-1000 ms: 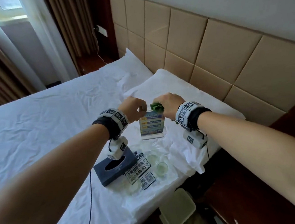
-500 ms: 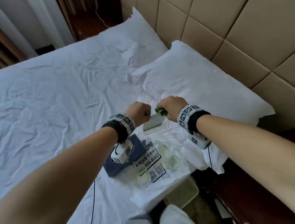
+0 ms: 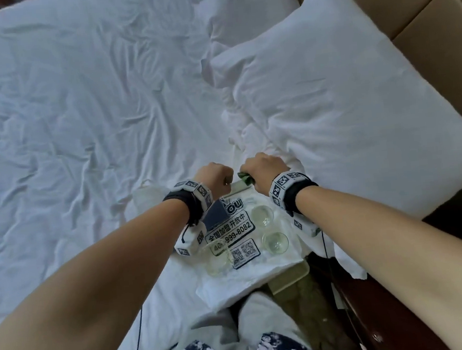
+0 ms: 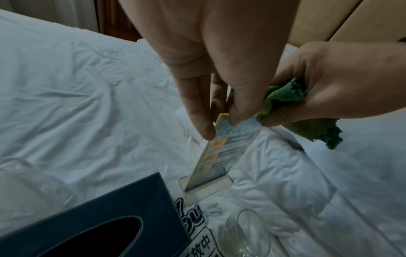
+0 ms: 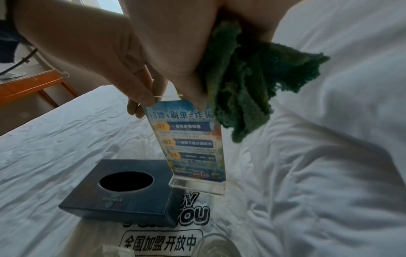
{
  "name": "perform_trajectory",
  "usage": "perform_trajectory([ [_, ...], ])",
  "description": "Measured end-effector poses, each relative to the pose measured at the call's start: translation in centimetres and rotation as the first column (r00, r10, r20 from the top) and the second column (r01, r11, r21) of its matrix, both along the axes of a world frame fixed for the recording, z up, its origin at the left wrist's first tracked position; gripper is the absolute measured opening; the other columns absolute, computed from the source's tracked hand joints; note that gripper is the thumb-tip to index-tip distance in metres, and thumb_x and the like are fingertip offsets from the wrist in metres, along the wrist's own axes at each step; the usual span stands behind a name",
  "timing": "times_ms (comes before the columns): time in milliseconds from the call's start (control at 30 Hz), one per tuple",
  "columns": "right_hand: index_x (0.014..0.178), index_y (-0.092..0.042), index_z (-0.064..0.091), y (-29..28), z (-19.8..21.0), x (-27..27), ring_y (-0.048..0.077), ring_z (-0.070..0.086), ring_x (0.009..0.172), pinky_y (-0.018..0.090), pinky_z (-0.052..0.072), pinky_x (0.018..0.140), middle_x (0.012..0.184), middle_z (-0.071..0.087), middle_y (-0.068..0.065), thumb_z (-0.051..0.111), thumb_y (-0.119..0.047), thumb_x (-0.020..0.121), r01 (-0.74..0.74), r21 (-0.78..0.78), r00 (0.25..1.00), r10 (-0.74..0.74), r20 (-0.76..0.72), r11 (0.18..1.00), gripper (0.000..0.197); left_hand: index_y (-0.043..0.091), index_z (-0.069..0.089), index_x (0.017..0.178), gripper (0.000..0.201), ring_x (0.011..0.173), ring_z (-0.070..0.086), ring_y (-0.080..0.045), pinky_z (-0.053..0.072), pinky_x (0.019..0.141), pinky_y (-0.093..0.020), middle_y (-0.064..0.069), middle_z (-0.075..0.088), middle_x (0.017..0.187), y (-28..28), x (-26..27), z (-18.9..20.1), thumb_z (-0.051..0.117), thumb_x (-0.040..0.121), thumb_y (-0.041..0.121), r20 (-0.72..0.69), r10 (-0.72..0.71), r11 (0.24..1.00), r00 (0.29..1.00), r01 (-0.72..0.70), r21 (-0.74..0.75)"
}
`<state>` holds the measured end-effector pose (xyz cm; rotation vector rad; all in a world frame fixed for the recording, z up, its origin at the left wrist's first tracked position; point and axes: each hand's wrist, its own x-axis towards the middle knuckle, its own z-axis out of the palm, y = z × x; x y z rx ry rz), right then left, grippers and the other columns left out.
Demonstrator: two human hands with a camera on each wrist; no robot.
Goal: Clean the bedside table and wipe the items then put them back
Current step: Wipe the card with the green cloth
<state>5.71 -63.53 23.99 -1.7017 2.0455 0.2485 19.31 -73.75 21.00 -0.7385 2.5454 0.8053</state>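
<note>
Acrylic sign [image 5: 193, 144] top hidden by left hand [image 3: 215, 176] grip & right hand [image 3: 265, 169] w/ green cloth [image 5: 246, 97].

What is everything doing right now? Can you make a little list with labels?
place: white bed
left hand: pinches top edge of the sign stand
right hand: holds green cloth at the stand's top corner
sign stand: upright on the printed plastic bag
tissue box: dark, beside the stand
glasses: two clear ones on the bag
</note>
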Motion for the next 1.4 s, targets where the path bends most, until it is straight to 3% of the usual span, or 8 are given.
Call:
perform_trajectory([
  [200,0.111,-0.025,0.064,-1.6,-4.3,-1.2,0.024,0.054,0.108,0.037,0.048,0.081,0.106,0.062,-0.003,0.06,-0.01,0.086,-0.087,0.069,0.996,0.087,-0.002,0.994,0.03,0.012,0.067,0.083,0.008,0.081,0.062,-0.027,0.053,0.072,-0.036,-0.008,0.068,0.084,-0.5,-0.9,-4.2,0.06,0.081,0.009,0.056,0.029,0.999,0.998,-0.03,0.026],
  [400,0.113,-0.024,0.063,-2.6,-6.7,-1.8,0.024,0.053,0.108,0.037,0.047,0.082,0.108,0.061,-0.003,0.059,-0.008,0.086,-0.165,0.12,0.986,0.165,0.012,0.979,0.031,0.013,0.066,0.085,0.007,0.08,0.061,-0.025,0.047,0.067,-0.031,-0.005,0.066,0.084,-0.6,-1.0,-7.1,0.061,0.083,0.009,0.088,0.047,0.998,0.995,-0.05,0.025],
  [633,0.12,-0.021,0.061,-2.7,-8.3,-2.1,0.025,0.051,0.114,0.037,0.045,0.083,0.114,0.06,0.0,0.05,-0.014,0.096,-0.195,0.198,0.981,0.193,0.031,0.961,0.027,0.012,0.067,0.085,0.01,0.083,0.061,-0.026,0.045,0.068,-0.03,-0.004,0.064,0.086,-0.4,-1.1,-8.8,0.06,0.083,0.006,0.12,0.061,0.997,0.991,-0.068,0.048],
  [833,0.119,-0.021,0.06,-2.6,-9.0,-1.8,0.024,0.051,0.111,0.036,0.045,0.081,0.113,0.059,0.001,0.053,-0.008,0.093,-0.183,0.201,0.983,0.18,0.035,0.962,0.03,0.015,0.066,0.085,0.005,0.085,0.062,-0.025,0.052,0.075,-0.033,-0.005,0.066,0.09,-0.3,-0.7,-9.4,0.063,0.086,0.012,0.15,0.113,0.99,0.982,-0.124,0.061],
  [1033,0.122,-0.022,0.059,-2.6,-8.0,-2.0,0.026,0.051,0.113,0.039,0.048,0.082,0.115,0.058,0.003,0.056,-0.008,0.091,-0.137,0.189,0.99,0.131,0.045,0.972,0.034,0.014,0.063,0.105,0.02,0.087,0.057,-0.021,0.049,0.077,-0.03,-0.003,0.063,0.101,0.1,-0.1,-8.7,0.067,0.088,0.024,0.169,0.144,0.986,0.975,-0.155,0.055],
  [1133,0.121,-0.021,0.06,-2.2,-6.5,-2.0,0.027,0.053,0.112,0.04,0.051,0.082,0.113,0.059,0.003,0.055,-0.007,0.091,-0.099,0.143,0.995,0.096,0.027,0.985,0.033,0.014,0.062,0.11,0.026,0.084,0.052,-0.018,0.042,0.072,-0.028,0.001,0.055,0.097,0.4,0.3,-7.2,0.069,0.088,0.026,0.129,0.172,0.984,0.977,-0.177,0.023],
  [1267,0.119,-0.02,0.062,-1.4,-4.0,-1.5,0.026,0.055,0.11,0.042,0.053,0.084,0.111,0.06,0.002,0.056,-0.008,0.09,-0.054,0.084,0.999,0.054,0.006,0.995,0.032,0.015,0.062,0.106,0.024,0.08,0.051,-0.017,0.039,0.068,-0.027,0.005,0.049,0.092,0.5,1.3,-4.4,0.069,0.088,0.029,0.079,0.153,0.988,0.985,-0.153,-0.008],
  [1400,0.117,-0.021,0.062,0.0,-1.9,0.1,0.026,0.056,0.108,0.039,0.053,0.082,0.111,0.061,0.001,0.058,-0.01,0.09,-0.018,0.024,1.0,0.018,-0.009,1.0,0.029,0.021,0.051,0.089,0.018,0.078,0.052,-0.02,0.036,0.066,-0.028,0.0,0.055,0.092,0.9,3.2,-2.3,0.067,0.086,0.028,0.069,0.106,0.994,0.992,-0.103,-0.041],
])
